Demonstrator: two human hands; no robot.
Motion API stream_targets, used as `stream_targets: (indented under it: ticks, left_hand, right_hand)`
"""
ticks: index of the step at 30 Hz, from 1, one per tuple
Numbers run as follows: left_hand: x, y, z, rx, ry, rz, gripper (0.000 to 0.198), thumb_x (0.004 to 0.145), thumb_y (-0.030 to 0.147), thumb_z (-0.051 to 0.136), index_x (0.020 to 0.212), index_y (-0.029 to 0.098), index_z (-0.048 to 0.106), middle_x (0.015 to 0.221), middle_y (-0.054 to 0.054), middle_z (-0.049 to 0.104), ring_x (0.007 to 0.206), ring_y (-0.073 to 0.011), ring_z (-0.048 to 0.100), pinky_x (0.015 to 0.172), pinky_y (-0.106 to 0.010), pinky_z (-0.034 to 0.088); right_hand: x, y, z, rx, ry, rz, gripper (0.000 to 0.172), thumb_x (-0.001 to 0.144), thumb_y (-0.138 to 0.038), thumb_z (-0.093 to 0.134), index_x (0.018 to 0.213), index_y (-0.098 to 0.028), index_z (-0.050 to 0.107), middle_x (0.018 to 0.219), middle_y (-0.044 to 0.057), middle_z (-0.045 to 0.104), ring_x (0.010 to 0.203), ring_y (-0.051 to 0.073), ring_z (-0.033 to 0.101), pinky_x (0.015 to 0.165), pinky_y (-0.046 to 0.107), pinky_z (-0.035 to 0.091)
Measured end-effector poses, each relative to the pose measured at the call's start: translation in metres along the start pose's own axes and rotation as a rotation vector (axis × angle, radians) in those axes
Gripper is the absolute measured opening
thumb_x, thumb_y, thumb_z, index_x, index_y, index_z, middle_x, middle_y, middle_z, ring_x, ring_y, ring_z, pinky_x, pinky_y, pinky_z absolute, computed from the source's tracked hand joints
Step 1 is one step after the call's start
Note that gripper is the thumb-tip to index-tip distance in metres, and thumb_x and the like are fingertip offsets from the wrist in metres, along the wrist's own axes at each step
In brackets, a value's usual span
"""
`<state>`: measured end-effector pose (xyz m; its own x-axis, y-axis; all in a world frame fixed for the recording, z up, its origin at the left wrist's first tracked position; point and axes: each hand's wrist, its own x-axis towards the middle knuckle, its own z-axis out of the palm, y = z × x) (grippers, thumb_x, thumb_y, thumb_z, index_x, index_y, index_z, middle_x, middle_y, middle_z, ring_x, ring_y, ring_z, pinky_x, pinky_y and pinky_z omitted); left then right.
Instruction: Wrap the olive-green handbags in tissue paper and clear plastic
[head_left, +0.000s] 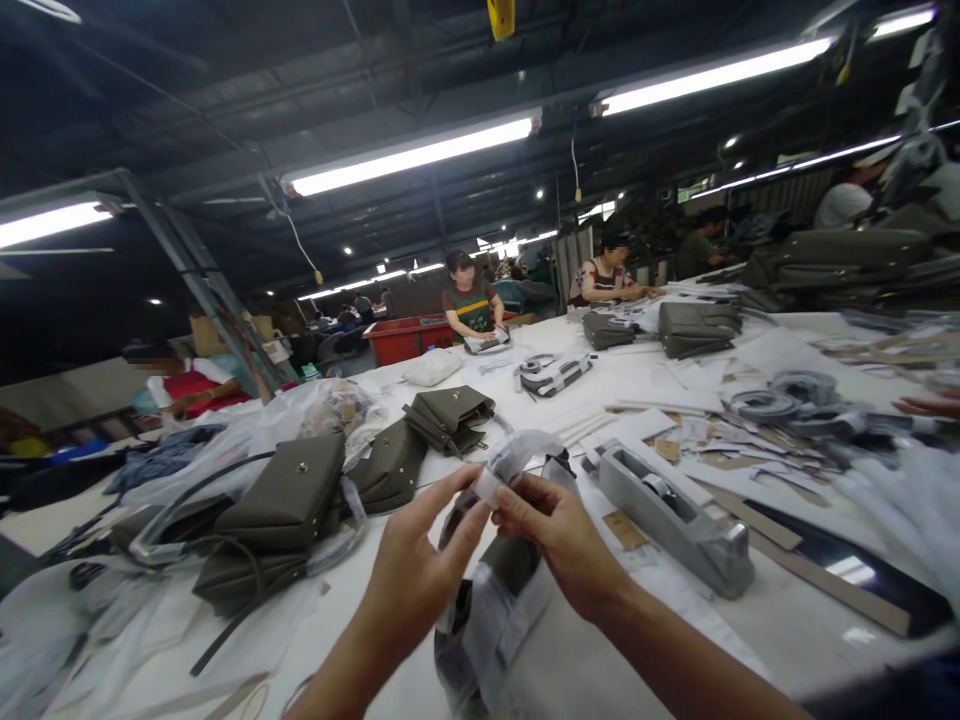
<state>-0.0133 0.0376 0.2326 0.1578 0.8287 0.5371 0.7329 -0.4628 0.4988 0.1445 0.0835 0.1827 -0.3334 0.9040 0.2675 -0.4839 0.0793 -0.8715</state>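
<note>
Both my hands meet over a dark olive handbag partly covered in thin white wrapping. Between thumb and fingers, my left hand pinches the bag's handle, which is wrapped in pale translucent material. Close beside it, my right hand also grips the wrapped handle, thumb and fingertips pressed together. The handle arches up and away from me. My wrists and hands hide part of the bag. To the right of my right hand stands a grey tape dispenser.
Several olive handbags lie to the left on the white table. Cardboard strips and wrapped strap coils cover the right side. Across the table, a co-worker handles a bag near a red bin.
</note>
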Motion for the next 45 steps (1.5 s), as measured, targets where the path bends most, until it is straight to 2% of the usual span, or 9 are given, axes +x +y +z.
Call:
stream_targets:
  ticks: [4, 9, 14, 17, 21, 25, 32, 37, 45]
  left_hand:
    - [0.015, -0.004, -0.007, -0.368, -0.192, -0.206, 0.037, 0.089, 0.044, 0.061, 0.117, 0.020, 0.061, 0.117, -0.008, 0.070, 0.106, -0.0233, 0.067, 0.094, -0.033, 0.053]
    - [0.017, -0.008, 0.003, -0.468, -0.189, -0.367, 0.051, 0.081, 0.052, 0.068, 0.116, 0.017, 0.062, 0.109, -0.008, 0.072, 0.099, -0.0244, 0.067, 0.083, -0.028, 0.055]
    - [0.013, -0.022, 0.004, -0.441, -0.096, -0.526, 0.060, 0.072, 0.060, 0.072, 0.115, 0.018, 0.064, 0.097, -0.004, 0.075, 0.087, -0.0232, 0.070, 0.069, -0.024, 0.055]
    - [0.013, -0.029, 0.007, -0.414, -0.058, -0.549, 0.064, 0.068, 0.064, 0.072, 0.114, 0.020, 0.065, 0.092, -0.003, 0.076, 0.082, -0.0242, 0.070, 0.064, -0.025, 0.055]
    - [0.015, -0.027, 0.013, -0.397, -0.051, -0.538, 0.062, 0.070, 0.066, 0.069, 0.114, 0.022, 0.066, 0.094, -0.002, 0.076, 0.085, -0.0250, 0.070, 0.069, -0.027, 0.055]
    - [0.015, -0.025, 0.013, -0.413, -0.064, -0.555, 0.063, 0.072, 0.064, 0.068, 0.119, 0.023, 0.064, 0.100, -0.003, 0.075, 0.094, -0.0263, 0.069, 0.076, -0.029, 0.055]
    - [0.011, -0.042, 0.013, -0.377, -0.058, -0.520, 0.059, 0.071, 0.066, 0.068, 0.115, 0.027, 0.066, 0.101, -0.003, 0.075, 0.095, -0.0293, 0.069, 0.080, -0.035, 0.056]
    - [0.013, -0.045, 0.014, -0.271, -0.053, -0.487, 0.054, 0.072, 0.066, 0.065, 0.112, 0.029, 0.068, 0.094, -0.002, 0.076, 0.088, -0.0302, 0.071, 0.078, -0.037, 0.058]
    - [0.015, -0.039, 0.012, -0.230, -0.028, -0.480, 0.056, 0.068, 0.069, 0.065, 0.106, 0.028, 0.071, 0.085, -0.001, 0.076, 0.080, -0.0303, 0.071, 0.075, -0.037, 0.059]
  right_hand:
    - [0.004, -0.006, -0.003, -0.114, -0.015, -0.046, 0.029, 0.079, -0.041, 0.076, 0.097, -0.019, 0.076, 0.081, 0.002, 0.070, 0.075, 0.014, 0.060, 0.066, 0.024, 0.046]
    - [0.003, -0.017, -0.026, -0.553, 0.051, -0.256, 0.019, 0.082, -0.041, 0.072, 0.086, -0.023, 0.077, 0.081, 0.001, 0.071, 0.074, 0.016, 0.061, 0.067, 0.027, 0.045]
    - [-0.019, -0.030, -0.128, -0.927, 0.320, -0.295, 0.017, 0.085, -0.037, 0.066, 0.096, -0.027, 0.075, 0.103, 0.004, 0.072, 0.102, 0.023, 0.062, 0.099, 0.038, 0.041]
    - [-0.038, -0.032, -0.202, -1.055, 0.617, -0.080, 0.018, 0.073, -0.039, 0.075, 0.082, -0.023, 0.076, 0.124, 0.008, 0.064, 0.129, 0.030, 0.046, 0.115, 0.044, 0.024]
    - [-0.053, -0.026, -0.256, -0.995, 0.642, 0.161, 0.026, 0.063, -0.043, 0.081, 0.058, -0.019, 0.072, 0.114, 0.015, 0.069, 0.124, 0.040, 0.049, 0.112, 0.051, 0.026]
    - [-0.055, -0.020, -0.262, -0.814, 0.602, 0.298, 0.041, 0.072, -0.057, 0.071, 0.069, -0.016, 0.077, 0.105, 0.015, 0.073, 0.109, 0.036, 0.061, 0.097, 0.048, 0.041]
    - [-0.068, -0.048, -0.243, -0.549, 0.613, 0.235, 0.041, 0.070, -0.054, 0.075, 0.088, -0.017, 0.078, 0.123, 0.014, 0.067, 0.117, 0.029, 0.059, 0.098, 0.038, 0.045]
    - [-0.101, -0.061, -0.235, -0.485, 0.687, 0.280, 0.041, 0.068, -0.053, 0.079, 0.087, -0.018, 0.077, 0.104, 0.012, 0.073, 0.102, 0.026, 0.065, 0.090, 0.036, 0.049]
    - [-0.130, -0.001, -0.256, -0.502, 0.873, 0.257, 0.045, 0.056, -0.052, 0.086, 0.079, -0.014, 0.076, 0.077, 0.010, 0.072, 0.065, 0.017, 0.062, 0.064, 0.032, 0.053]
